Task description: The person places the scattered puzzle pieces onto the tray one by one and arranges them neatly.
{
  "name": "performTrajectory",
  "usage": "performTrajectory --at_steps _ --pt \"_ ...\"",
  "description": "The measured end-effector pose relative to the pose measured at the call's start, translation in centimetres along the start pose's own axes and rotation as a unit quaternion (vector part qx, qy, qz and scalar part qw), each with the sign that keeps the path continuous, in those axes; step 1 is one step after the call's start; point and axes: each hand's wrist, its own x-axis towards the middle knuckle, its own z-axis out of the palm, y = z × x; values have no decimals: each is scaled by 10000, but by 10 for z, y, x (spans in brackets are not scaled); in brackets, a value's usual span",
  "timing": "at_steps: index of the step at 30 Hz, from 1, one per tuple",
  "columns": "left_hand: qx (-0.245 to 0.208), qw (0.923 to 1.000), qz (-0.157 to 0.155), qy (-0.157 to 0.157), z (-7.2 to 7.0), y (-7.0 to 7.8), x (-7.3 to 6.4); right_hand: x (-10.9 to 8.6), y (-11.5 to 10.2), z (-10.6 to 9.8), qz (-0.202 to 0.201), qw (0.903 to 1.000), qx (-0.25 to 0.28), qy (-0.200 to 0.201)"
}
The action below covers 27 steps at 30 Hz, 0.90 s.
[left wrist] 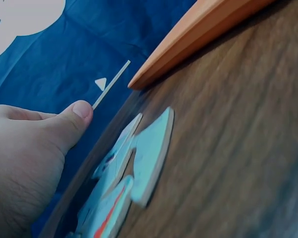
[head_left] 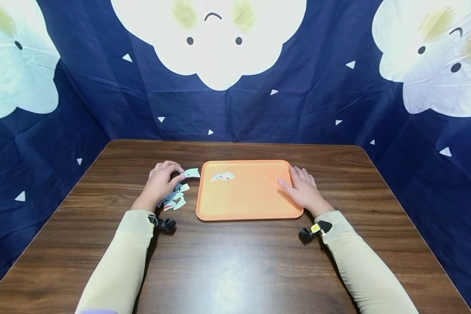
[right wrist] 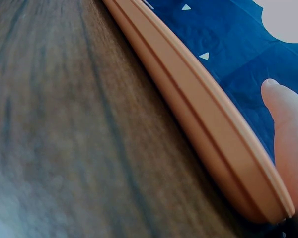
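Note:
My left hand (head_left: 159, 183) pinches a thin light-blue puzzle piece (head_left: 191, 173) between thumb and fingers, just left of the orange tray (head_left: 251, 198). In the left wrist view that held piece (left wrist: 111, 85) shows edge-on, raised off the table. Several loose puzzle pieces (left wrist: 153, 154) lie in a small pile below and beside this hand, partly overlapping. At the tray's right edge rests my right hand (head_left: 305, 191), fingers fairly straight along the outside and thumb over the rim. On the tray's upper left lie joined-looking pale puzzle pieces (head_left: 222, 176) with coloured prints.
The brown wooden table (head_left: 227, 257) ends at a dark blue curtain (head_left: 227, 113) with white clouds, which hangs behind and at both sides. Small black cameras sit on my left wrist (head_left: 165, 225) and right wrist (head_left: 308, 234).

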Motion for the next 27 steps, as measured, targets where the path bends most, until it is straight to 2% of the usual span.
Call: performTrajectory --at_steps 18,27 --pt "0 9998 -12 -214 10 27 13 0 -1 1 27 10000 -3 -9" --pt "154 9996 147 -171 20 43 22 1 2 3 25 10000 -18 31"
